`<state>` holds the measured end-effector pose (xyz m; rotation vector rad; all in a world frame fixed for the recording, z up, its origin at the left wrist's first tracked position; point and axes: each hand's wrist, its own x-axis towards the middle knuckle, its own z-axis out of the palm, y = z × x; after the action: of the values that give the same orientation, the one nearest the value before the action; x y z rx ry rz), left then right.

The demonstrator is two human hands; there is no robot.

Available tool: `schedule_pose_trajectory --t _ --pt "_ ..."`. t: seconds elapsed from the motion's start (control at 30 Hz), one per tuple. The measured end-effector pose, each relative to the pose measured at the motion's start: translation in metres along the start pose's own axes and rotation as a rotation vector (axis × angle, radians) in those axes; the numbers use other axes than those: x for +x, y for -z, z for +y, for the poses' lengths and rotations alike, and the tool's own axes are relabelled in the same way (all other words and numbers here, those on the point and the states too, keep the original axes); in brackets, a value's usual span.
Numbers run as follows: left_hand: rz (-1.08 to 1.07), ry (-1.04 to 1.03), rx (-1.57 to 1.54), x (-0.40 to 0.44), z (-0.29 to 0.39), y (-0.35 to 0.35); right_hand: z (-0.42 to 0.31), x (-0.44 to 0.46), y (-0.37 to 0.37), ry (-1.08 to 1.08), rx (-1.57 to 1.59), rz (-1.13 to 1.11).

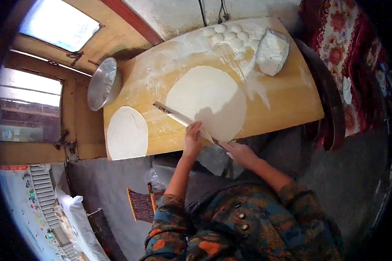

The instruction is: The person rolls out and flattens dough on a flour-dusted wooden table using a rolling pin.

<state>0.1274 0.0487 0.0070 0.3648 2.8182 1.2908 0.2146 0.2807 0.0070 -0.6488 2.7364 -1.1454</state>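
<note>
A large round sheet of dough (204, 93) lies on the floured wooden board, its near edge lapped over a thin dark rolling pin (162, 108). The pin slants across the dough's near-left side. My left hand (193, 138) is closed at the middle of the pin, over the lapped dough. Near the pin's right end, at the board's front edge, my right hand (243, 155) is closed around it; its fingertips are partly hidden. To the left, a smaller dough sheet (127, 134) lies flat by the board's edge.
Several dough balls (236, 42) sit at the back of the board (287, 93), beside an open bag of flour (272, 54). A metal bowl (103, 85) stands at the left edge. Below are a small chair (141, 204) and floor; patterned red cloth (337, 56) hangs at right.
</note>
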Motion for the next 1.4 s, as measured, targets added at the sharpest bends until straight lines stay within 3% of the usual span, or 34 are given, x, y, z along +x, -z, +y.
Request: schedule_pose_trajectory --t 0.13,0.2,0.23,0.43,0.53,0.63,0.73,1.13,1.4 --pt "-0.085 -0.109 0.327 -0.015 -0.003 0.015 0.002 0.001 -0.007 0.023 -0.057 -0.065" --pt "-0.121 -0.161 0.427 -0.018 -0.007 0.018 -0.002 0.007 -0.007 0.111 -0.2 0.09" --pt "-0.132 -0.178 0.452 -0.018 -0.008 0.017 -0.009 0.011 -0.004 0.155 -0.273 0.167" --pt "-0.162 -0.189 0.513 0.009 0.006 0.001 -0.035 0.054 -0.009 0.288 -0.424 0.126" --pt "-0.183 -0.176 0.522 0.011 -0.001 0.001 -0.021 0.064 -0.026 0.095 -0.37 -0.022" --pt "-0.207 -0.176 0.551 0.003 -0.006 0.006 -0.012 0.036 -0.012 0.177 -0.557 0.079" --pt "-0.207 -0.175 0.574 -0.006 0.0 0.015 -0.011 0.018 0.001 0.168 -0.58 -0.028" --pt "-0.195 -0.137 0.605 -0.007 -0.001 0.013 -0.022 0.058 -0.03 0.199 -0.487 0.226" --pt "-0.155 -0.177 0.601 -0.008 0.001 0.013 -0.017 0.048 -0.018 0.067 -0.413 0.158"
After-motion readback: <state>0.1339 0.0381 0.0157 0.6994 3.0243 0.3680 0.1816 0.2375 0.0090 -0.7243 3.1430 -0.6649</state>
